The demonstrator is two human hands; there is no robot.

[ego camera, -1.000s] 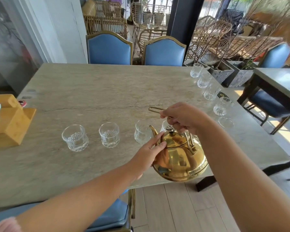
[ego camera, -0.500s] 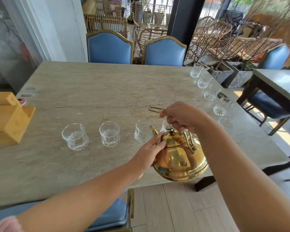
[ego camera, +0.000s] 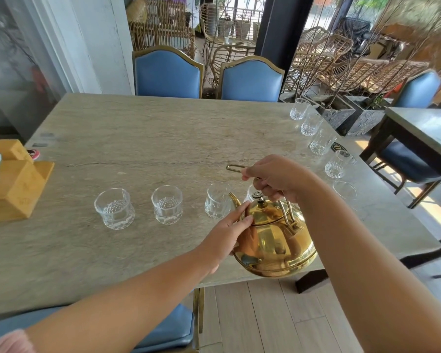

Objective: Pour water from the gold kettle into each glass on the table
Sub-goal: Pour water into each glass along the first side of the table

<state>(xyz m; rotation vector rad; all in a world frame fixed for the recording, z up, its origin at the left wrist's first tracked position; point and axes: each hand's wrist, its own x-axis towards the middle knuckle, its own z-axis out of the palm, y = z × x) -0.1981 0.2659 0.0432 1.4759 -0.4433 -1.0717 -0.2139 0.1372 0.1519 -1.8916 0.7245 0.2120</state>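
Observation:
The gold kettle (ego camera: pixel 275 240) hangs above the table's near edge, its spout towards the third glass (ego camera: pixel 217 202) in the near row. My right hand (ego camera: pixel 275 178) grips the kettle's wire handle from above. With straight fingers, my left hand (ego camera: pixel 227 234) presses against the kettle's left side by the spout base. Two more cut glasses (ego camera: pixel 114 208) (ego camera: pixel 167 204) stand left of the spout. A fourth glass (ego camera: pixel 250 196) is mostly hidden behind the kettle. Several glasses (ego camera: pixel 319 141) line the table's right edge.
A wooden tissue box (ego camera: pixel 15 184) sits at the stone table's (ego camera: pixel 150 138) left edge. Two blue chairs (ego camera: pixel 168 72) stand on the far side, another (ego camera: pixel 163 332) below me. A second table (ego camera: pixel 428 128) is on the right.
Both hands and the kettle have stayed where they were. The view has shifted only slightly.

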